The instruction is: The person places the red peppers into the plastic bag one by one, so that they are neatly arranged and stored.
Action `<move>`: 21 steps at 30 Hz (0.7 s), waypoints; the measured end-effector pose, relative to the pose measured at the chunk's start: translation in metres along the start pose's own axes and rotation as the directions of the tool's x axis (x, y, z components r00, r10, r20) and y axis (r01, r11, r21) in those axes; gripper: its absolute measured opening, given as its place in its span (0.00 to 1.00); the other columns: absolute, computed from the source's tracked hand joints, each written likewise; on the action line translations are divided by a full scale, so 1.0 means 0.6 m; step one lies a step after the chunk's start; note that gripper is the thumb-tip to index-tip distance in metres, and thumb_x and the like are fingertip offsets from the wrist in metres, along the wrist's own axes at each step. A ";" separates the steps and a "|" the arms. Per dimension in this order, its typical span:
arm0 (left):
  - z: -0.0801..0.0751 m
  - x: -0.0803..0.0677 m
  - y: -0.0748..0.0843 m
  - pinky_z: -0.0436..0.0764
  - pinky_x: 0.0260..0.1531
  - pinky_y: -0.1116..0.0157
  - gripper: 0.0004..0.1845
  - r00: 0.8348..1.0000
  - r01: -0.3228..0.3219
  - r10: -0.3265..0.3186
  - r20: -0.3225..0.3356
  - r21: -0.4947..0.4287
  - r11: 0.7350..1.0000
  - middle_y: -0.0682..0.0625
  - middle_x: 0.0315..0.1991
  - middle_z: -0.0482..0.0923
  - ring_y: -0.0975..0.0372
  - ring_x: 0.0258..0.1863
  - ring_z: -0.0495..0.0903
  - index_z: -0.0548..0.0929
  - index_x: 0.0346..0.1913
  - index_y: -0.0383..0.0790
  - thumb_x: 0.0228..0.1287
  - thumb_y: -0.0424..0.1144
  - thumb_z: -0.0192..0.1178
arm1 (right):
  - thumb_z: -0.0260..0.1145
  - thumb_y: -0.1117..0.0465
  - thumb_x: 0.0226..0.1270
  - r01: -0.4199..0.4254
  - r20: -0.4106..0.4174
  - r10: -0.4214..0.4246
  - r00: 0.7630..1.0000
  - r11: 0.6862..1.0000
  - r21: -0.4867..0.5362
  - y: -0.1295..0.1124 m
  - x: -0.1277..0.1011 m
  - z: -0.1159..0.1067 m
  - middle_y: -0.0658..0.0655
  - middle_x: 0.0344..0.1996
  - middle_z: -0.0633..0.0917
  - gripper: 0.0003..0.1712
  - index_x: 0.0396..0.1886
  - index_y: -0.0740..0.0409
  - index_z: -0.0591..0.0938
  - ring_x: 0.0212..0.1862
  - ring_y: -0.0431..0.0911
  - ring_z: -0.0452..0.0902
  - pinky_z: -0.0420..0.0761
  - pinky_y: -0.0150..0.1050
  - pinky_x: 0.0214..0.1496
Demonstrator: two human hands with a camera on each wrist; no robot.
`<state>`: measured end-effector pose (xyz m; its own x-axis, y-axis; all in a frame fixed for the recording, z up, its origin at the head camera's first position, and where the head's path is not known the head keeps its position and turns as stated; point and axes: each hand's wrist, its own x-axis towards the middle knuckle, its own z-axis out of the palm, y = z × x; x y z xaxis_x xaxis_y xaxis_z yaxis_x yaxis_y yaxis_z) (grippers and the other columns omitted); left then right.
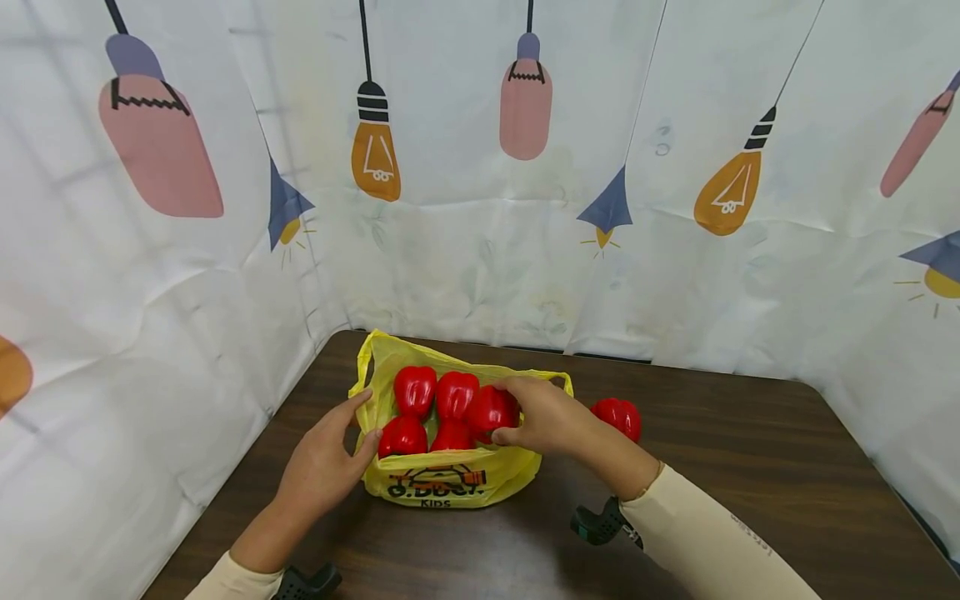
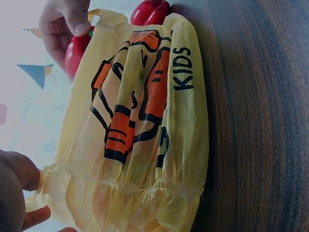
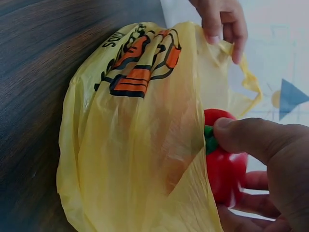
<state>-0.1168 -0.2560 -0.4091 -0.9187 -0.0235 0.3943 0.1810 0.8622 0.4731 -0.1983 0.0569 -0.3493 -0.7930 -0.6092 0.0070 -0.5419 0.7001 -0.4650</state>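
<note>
Loading looks mostly done: four red peppers [image 1: 415, 390] sit inside the yellow bag [image 1: 450, 479] on the table [image 1: 750, 467]. Right hand [image 1: 547, 417], grip clamped on a fifth pepper [image 1: 491, 410] at the bag's mouth. Left hand [image 1: 326, 467] pinches the bag's left rim, holding it open. One loose pepper [image 1: 617, 417] lies just right of the bag, not yet bagged.

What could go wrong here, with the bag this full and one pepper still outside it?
The yellow bag is thin and already holds several red peppers; the left hand holds only its edge, so the rim may sag and a pepper roll out. The right hand grips a pepper at the bag's mouth; pushing it in could crowd the others. The loose pepper on the table might roll if the bag is nudged.
</note>
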 end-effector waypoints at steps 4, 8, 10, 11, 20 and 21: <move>0.000 0.000 -0.001 0.82 0.49 0.43 0.35 1.000 -0.001 0.001 -0.001 -0.003 1.000 0.39 0.53 0.82 0.48 0.49 0.82 0.72 0.72 0.39 0.63 0.39 0.72 | 0.81 0.52 0.56 -0.012 0.037 0.013 0.999 1.000 -0.024 0.004 0.002 0.005 0.53 0.54 0.83 0.40 0.67 0.58 0.77 0.53 0.47 0.79 0.84 0.44 0.52; 0.002 -0.001 -0.003 0.82 0.48 0.43 0.35 1.000 -0.014 0.013 -0.010 -0.010 1.000 0.39 0.53 0.82 0.48 0.49 0.83 0.73 0.72 0.39 0.63 0.38 0.72 | 0.81 0.52 0.55 -0.019 0.067 0.022 0.998 0.999 -0.036 0.005 0.003 0.008 0.51 0.52 0.84 0.39 0.65 0.57 0.78 0.51 0.47 0.79 0.84 0.44 0.49; 0.003 -0.001 -0.004 0.82 0.48 0.43 0.35 1.000 -0.018 0.018 -0.015 -0.011 1.000 0.39 0.53 0.82 0.48 0.48 0.82 0.73 0.72 0.39 0.63 0.38 0.72 | 0.81 0.51 0.55 -0.022 0.083 0.025 0.996 0.999 -0.045 0.005 0.002 0.008 0.51 0.52 0.84 0.39 0.65 0.57 0.78 0.50 0.46 0.79 0.85 0.43 0.48; 0.003 -0.002 -0.004 0.82 0.48 0.43 0.35 1.000 -0.020 0.019 -0.017 -0.011 1.000 0.39 0.53 0.82 0.48 0.48 0.82 0.73 0.72 0.39 0.63 0.38 0.72 | 0.81 0.51 0.55 -0.020 0.090 0.025 0.996 0.998 -0.051 0.004 0.002 0.008 0.51 0.51 0.84 0.38 0.65 0.56 0.78 0.50 0.46 0.79 0.85 0.43 0.48; 0.002 -0.002 -0.003 0.81 0.49 0.43 0.35 1.000 -0.005 0.005 -0.006 -0.017 1.000 0.38 0.55 0.81 0.48 0.50 0.82 0.72 0.72 0.39 0.63 0.39 0.72 | 0.75 0.49 0.63 0.000 0.159 0.023 0.987 0.990 -0.141 0.004 0.001 0.010 0.49 0.47 0.86 0.32 0.64 0.57 0.80 0.45 0.43 0.79 0.84 0.42 0.49; 0.002 -0.001 -0.003 0.81 0.49 0.42 0.35 1.000 -0.002 0.002 -0.003 -0.019 1.000 0.38 0.55 0.81 0.47 0.50 0.82 0.72 0.72 0.39 0.63 0.39 0.72 | 0.75 0.49 0.63 0.003 0.155 0.019 0.988 0.990 -0.139 0.004 0.001 0.010 0.49 0.47 0.86 0.32 0.64 0.57 0.80 0.44 0.43 0.79 0.83 0.42 0.49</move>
<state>-0.1168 -0.2566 -0.4113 -0.9175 -0.0235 0.3971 0.1890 0.8527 0.4871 -0.1983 0.0558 -0.3554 -0.7503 -0.6463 -0.1390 -0.5777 0.7433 -0.3374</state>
